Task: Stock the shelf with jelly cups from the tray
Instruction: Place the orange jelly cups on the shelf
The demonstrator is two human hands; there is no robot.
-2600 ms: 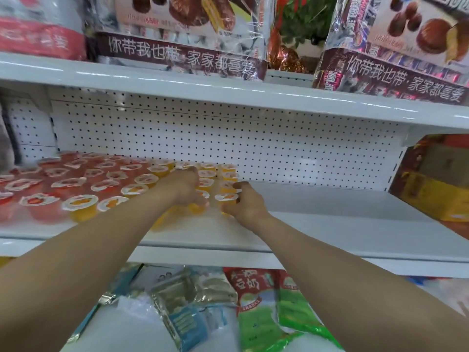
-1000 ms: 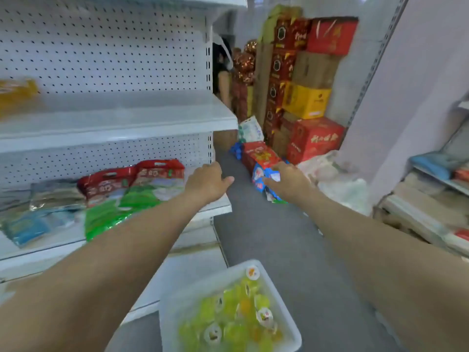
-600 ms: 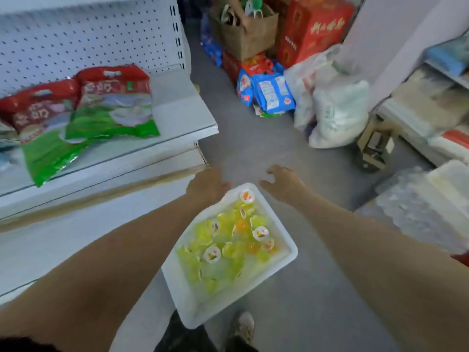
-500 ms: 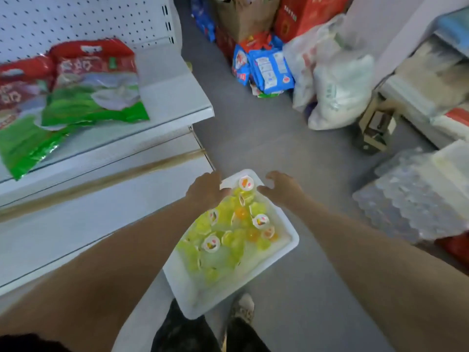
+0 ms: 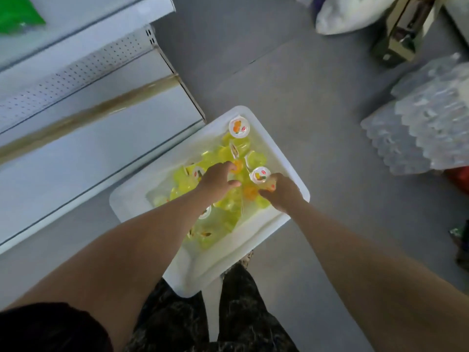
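Note:
A white tray [image 5: 253, 241] sits on the grey floor in front of my legs. It holds several yellow-green and orange jelly cups [image 5: 223, 153], some with white printed lids. My left hand [image 5: 215, 180] reaches into the middle of the pile. Its fingertips touch an orange cup [image 5: 238, 165] and its thumb is spread. My right hand [image 5: 280, 191] is at the tray's right side, fingers curled round a cup with a white lid [image 5: 259, 174]. Cups under both hands are hidden.
The white shelf unit's lower shelves [image 5: 76, 148] run along the left, close to the tray's corner. A green packet [image 5: 15, 16] lies on the upper one. To the right is a stack of clear plastic trays [image 5: 418, 128]. A white sack [image 5: 350, 19] and a carton [image 5: 403, 34] stand beyond.
My view swung from the stocked shelf down to the floor tray. Both hands dropped from above the tray's far rim into the cups, and the right hand closed on a cup.

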